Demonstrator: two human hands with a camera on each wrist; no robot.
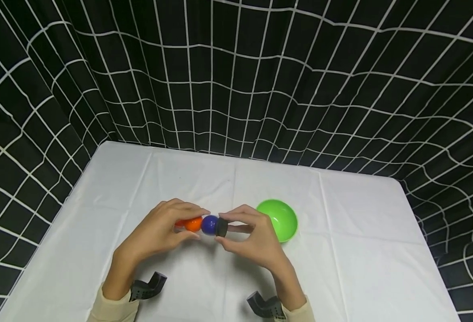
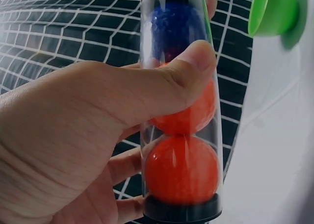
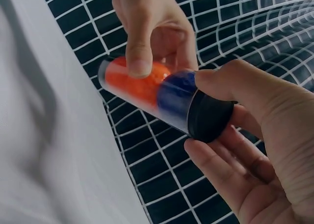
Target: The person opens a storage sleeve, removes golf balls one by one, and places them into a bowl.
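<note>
Nearest the left wrist camera: left hand (image 2: 93, 111), thumb and fingers curled round a clear tube (image 2: 203, 134). Right hand (image 1: 260, 235) pinches the black cap (image 3: 211, 116) at the tube's other end. Hands apart from each other, joined only through the tube, which is held above the white cloth (image 1: 365, 237), crosswise between them.

Tube contents, from the capped end: blue ball (image 2: 174, 30), upper orange ball (image 2: 202, 109) partly behind the left thumb, lower orange ball (image 2: 181, 170) seated against a black base (image 2: 184, 210).

Green bowl (image 1: 286, 219): upright on the cloth, just beyond the right hand, which overlaps its near-left rim; glossy inner wall visible.
</note>
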